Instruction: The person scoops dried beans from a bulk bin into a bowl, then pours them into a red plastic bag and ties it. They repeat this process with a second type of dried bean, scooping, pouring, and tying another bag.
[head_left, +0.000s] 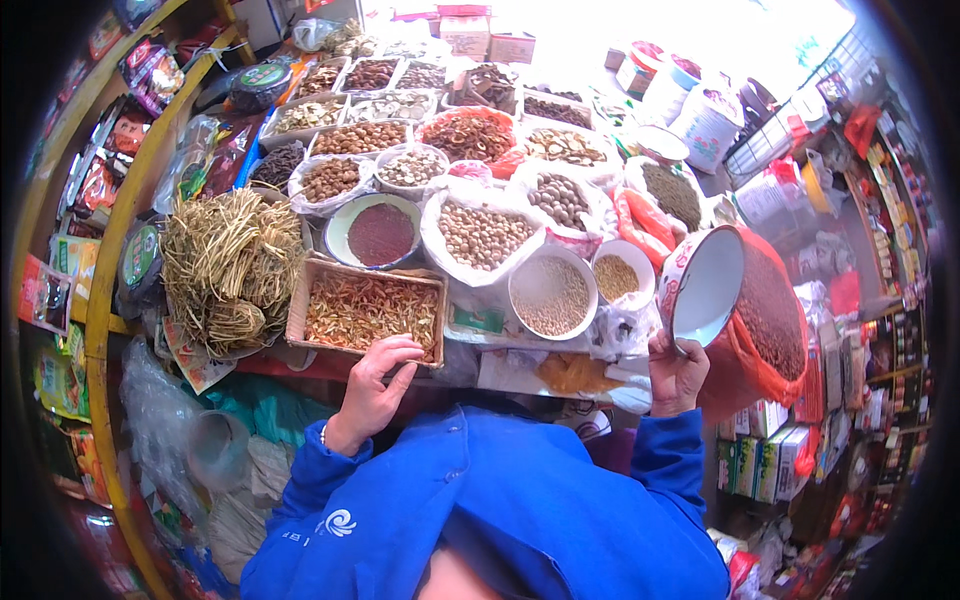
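My right hand (679, 373) grips the rim of a white enamel basin (706, 281) with a dark edge and red decoration outside. The basin is tipped on its side, and its pale inner face shows nothing in it. Just behind it stands a red plastic bag (795, 379) full of small reddish-brown dried goods. My left hand (375, 394) has its thumb and fingers apart over the front right edge of a shallow rectangular box (298, 319). Dried orange-brown plant pieces (367, 307) fill that box. Whether the fingertips touch it, I cannot tell.
A white bowl of pale grains (551, 292) and a small bowl of yellowish grains (616, 277) sit between my hands. Behind are an open bag of round dried goods (484, 234) and an enamel bowl of dark red seeds (381, 232). Bundled dried stalks (232, 262) lie left, beside yellow shelving (97, 360).
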